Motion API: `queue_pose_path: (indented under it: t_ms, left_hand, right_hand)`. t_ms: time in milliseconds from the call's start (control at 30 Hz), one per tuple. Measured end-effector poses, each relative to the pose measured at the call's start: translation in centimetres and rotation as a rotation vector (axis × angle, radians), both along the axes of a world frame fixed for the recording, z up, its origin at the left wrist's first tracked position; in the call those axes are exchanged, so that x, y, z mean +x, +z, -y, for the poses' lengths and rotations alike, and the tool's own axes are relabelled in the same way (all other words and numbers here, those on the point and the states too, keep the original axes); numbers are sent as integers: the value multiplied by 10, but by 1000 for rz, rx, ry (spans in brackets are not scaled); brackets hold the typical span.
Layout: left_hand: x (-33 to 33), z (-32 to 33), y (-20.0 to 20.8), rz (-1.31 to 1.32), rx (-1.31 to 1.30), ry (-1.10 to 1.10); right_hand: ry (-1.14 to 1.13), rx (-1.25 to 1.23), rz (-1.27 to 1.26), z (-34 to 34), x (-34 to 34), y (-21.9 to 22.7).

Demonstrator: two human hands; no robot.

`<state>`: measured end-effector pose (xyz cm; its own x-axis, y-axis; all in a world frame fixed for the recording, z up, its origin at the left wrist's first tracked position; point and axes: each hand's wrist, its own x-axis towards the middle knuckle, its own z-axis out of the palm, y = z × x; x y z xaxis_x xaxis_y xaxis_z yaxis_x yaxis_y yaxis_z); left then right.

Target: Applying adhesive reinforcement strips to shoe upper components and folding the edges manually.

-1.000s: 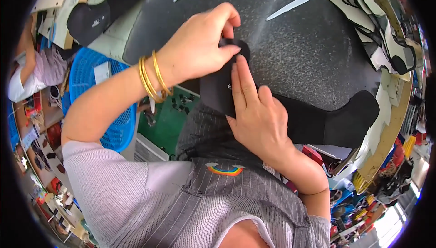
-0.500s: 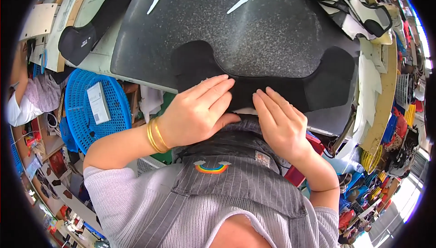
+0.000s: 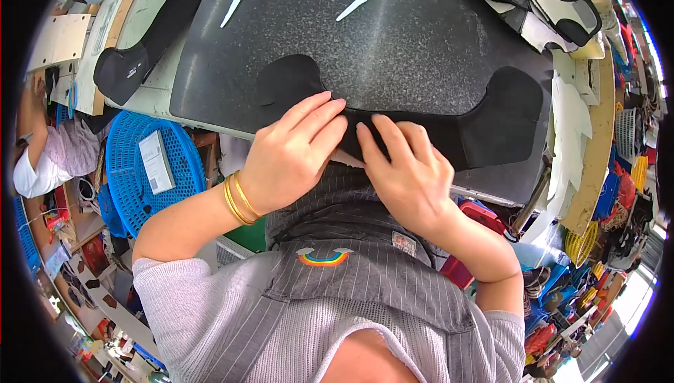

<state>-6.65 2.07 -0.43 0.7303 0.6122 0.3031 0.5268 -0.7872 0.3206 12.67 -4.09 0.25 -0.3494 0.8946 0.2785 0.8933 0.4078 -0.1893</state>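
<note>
Fingers touch black strip; left panel printed.

A narrower gap
The right hand has shifted toward nine o'clock along the black piece, nearer the left hand.

The black piece is smooth and matt — a narrow strip that widens into a rounded lobe at each end. It lies along the near edge of the board, both lobes turned toward the board's far side with a shallow curve between. A seam crosses it by the lobe nearer the board's right edge — its middle is partly covered.
</note>
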Motion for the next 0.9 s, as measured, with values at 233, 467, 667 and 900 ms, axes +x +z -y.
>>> queue_pose_path:
  t_ms: [233, 467, 667, 900]
  left_hand:
    - [5, -16, 14, 9, -126, 22]
    - [3, -28, 4, 108, -72, 5]
    - [14, -29, 6, 85, -131, 105]
    - [16, -37, 5, 67, -272, 158]
  right_hand:
    - [-30, 113, -148, -20, 0, 4]
    - [13, 160, 16, -13, -1, -4]
    - [-14, 169, -6, -13, -2, -8]
    - [-114, 40, -94, -23, -1, -1]
